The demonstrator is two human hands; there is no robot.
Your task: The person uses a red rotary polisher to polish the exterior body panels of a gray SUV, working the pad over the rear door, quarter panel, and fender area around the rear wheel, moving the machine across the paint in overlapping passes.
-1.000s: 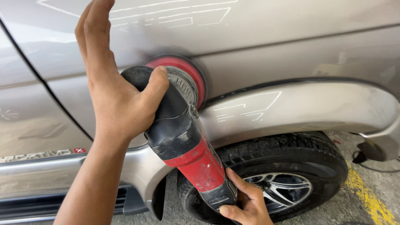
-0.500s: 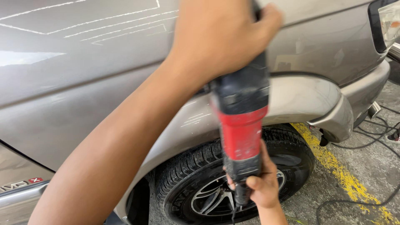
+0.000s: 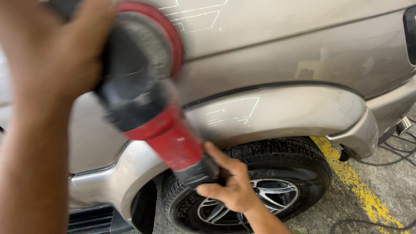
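polisher [image 3: 160, 130] red-bodied, black-headed, blurred

our left hand [image 3: 52, 47] sits high at the upper left of the view, close to the camera and blurred, its back turned toward us. the palm is cupped downward and the fingers curl over and away, so we cannot see their tips. the left forearm runs straight down from the wrist to the bottom edge, filling the left side. our right hand [image 3: 232, 184] is lower, near the middle, reaching up from the bottom edge with the forearm angled in from the lower right. its thumb points up and left, and the fingers [image 3: 208, 190] are wrapped closed in a grip.
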